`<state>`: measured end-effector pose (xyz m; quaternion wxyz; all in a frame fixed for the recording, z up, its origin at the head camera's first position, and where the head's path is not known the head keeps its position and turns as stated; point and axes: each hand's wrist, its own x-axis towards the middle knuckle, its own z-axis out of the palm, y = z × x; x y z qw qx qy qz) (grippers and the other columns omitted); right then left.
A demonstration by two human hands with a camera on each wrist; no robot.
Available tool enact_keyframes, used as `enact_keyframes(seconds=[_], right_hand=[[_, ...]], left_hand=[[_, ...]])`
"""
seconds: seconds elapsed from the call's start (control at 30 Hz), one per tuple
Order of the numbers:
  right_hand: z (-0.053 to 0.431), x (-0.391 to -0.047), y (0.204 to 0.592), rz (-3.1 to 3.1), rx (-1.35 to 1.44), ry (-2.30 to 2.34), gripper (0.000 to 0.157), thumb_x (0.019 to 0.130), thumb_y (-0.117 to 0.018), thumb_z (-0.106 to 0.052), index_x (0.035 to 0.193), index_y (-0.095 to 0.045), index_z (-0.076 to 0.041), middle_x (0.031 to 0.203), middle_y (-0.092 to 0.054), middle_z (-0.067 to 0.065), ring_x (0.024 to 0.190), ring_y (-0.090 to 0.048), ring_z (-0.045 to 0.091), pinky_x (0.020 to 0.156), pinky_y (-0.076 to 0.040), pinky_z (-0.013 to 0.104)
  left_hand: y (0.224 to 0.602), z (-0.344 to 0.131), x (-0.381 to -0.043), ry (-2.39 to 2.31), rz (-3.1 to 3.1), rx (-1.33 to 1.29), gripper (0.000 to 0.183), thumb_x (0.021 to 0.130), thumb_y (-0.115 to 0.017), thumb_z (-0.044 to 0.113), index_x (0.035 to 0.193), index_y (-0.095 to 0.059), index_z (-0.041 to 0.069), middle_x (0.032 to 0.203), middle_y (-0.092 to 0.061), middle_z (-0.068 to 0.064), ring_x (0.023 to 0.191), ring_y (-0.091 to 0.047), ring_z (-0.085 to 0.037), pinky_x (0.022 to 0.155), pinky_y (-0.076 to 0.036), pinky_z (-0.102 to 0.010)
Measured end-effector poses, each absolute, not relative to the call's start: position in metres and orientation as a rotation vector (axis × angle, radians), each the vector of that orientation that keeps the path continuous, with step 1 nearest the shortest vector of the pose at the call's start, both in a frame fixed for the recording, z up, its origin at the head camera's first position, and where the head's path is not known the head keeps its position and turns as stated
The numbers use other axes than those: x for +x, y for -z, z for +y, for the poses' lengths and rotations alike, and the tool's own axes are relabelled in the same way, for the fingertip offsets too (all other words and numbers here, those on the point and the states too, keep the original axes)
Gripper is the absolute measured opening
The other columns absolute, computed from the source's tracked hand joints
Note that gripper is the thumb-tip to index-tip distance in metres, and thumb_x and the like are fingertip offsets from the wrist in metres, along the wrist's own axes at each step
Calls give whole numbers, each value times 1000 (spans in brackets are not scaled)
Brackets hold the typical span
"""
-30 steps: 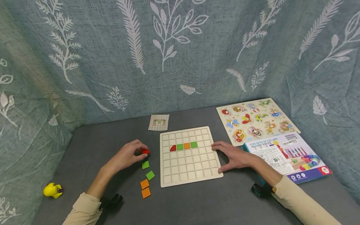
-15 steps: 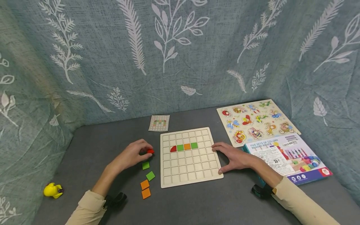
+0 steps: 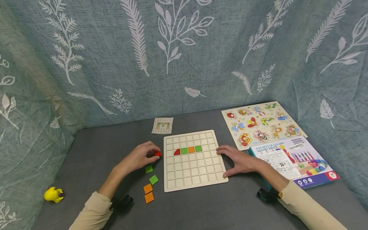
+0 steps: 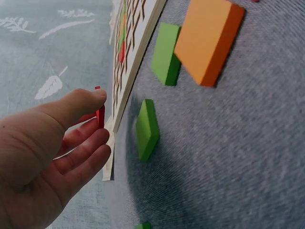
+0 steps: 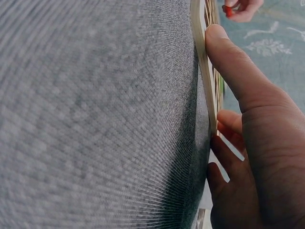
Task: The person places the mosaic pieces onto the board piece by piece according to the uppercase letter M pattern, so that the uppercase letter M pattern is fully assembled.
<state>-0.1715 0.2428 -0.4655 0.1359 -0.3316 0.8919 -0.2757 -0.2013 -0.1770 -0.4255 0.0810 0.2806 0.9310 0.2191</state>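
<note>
In the head view my left hand (image 3: 140, 156) pinches a small red tile (image 3: 157, 154) between thumb and fingers, just left of the wooden grid board (image 3: 193, 172). The left wrist view shows that red tile (image 4: 100, 116) edge-on, raised above the cloth. My right hand (image 3: 240, 159) rests at the board's right edge, fingers spread, thumb near the front right corner. A row on the board holds a red quarter-round tile (image 3: 177, 152), a green tile (image 3: 184, 150), an orange tile (image 3: 191, 149) and another green tile (image 3: 198, 148).
Loose green tiles (image 3: 153, 180) and orange tiles (image 3: 149, 197) lie left of the board. A printed pattern card (image 3: 162, 129) is behind it. At right are an insect puzzle board (image 3: 235, 135) and a bead toy box (image 3: 290, 163). A yellow toy (image 3: 53, 195) sits far left.
My left hand has moved right, carrying the red tile from beside the loose green tiles to near the board's left edge. My right hand stays at the board.
</note>
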Motion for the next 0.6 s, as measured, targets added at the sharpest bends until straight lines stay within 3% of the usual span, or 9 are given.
enact_keyframes(seconds=[0.6], right_hand=[[245,-172,466,2571,-993,811,85,76,-76,-56,142,-44,-11,149,-37,5,138,-39,24,106,-40,47]], left_hand=[[431,-162,-204,-689,2736,902,25,90,-70,19,112,-69,9,104,-62,-2,90,-59,-13,77,-51,-31]])
